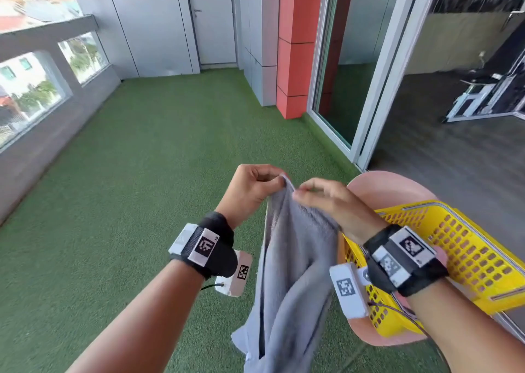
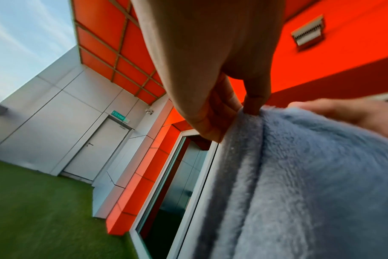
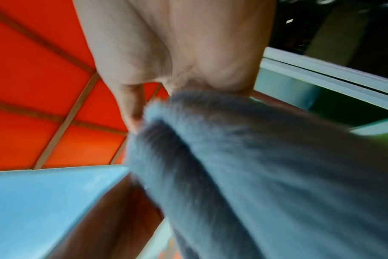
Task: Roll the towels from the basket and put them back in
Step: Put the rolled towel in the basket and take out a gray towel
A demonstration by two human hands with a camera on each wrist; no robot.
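Towel (image 1: 295,261) first: grey, fleecy, unrolled, it hangs in folds from my two hands in front of me, its lower end sagging off the bottom of the head view at about 6 o'clock. The yellow basket (image 1: 466,247) sits on a pink stool (image 1: 383,190) at roughly 3 o'clock from the towel, just beside my right forearm; I cannot see whether more towels lie inside it.

What could go wrong, as I judge it: I have only the top edge, pinched thin, so the cloth's weight could pull it free and drop it onto the green turf (image 1: 142,202). Bunched lengthwise as it is, any roll started now would likely come out lumpy and lopsided. With no flat surface visible nearby, I would probably roll in the air, where the tail swings and the coil loosens.

My left hand (image 1: 252,190) is raised, knuckles curled, with thumb and forefinger nipping the towel's upper corner; the left wrist view shows the fingers (image 2: 213,112) closed right on the hem. My right hand (image 1: 329,202) sits just beside it at 3 o'clock, palm down, fingers clasping the same edge, with cloth gathered under the palm in the blurred right wrist view.
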